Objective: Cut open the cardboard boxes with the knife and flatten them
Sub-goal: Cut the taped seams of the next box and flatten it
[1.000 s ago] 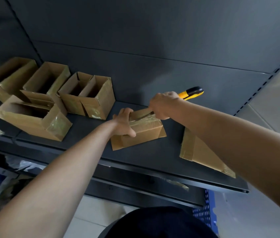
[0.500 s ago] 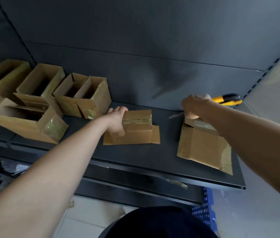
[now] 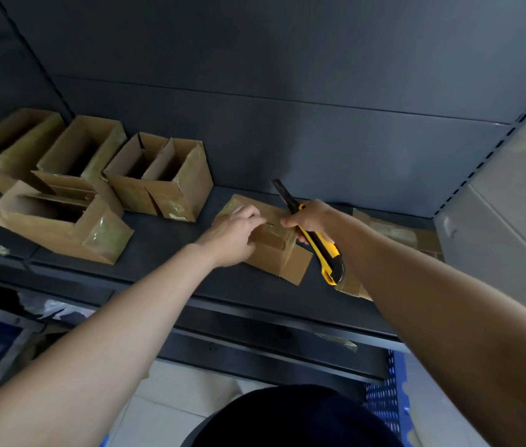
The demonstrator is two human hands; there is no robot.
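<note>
A small taped cardboard box [image 3: 282, 258] lies on the dark shelf [image 3: 164, 250] in the middle. My left hand [image 3: 232, 235] rests on its left top, fingers curled at the flap edge. My right hand [image 3: 311, 219] grips a yellow and black utility knife [image 3: 319, 245], blade out and pointing up and away; its fingertips touch the box's top seam. A flattened box [image 3: 400, 235] lies on the shelf to the right, partly hidden by my right arm.
Several open cardboard boxes [image 3: 158, 182] stand in a cluster on the shelf's left part, one large box [image 3: 58, 225] nearest the front edge. The shelf's back panel rises behind. A blue crate [image 3: 384, 395] sits on the floor below right.
My right hand with the knife came back left from the flattened box to the small box's top. My left hand shifted onto the box's top flap. The box has turned slightly.
</note>
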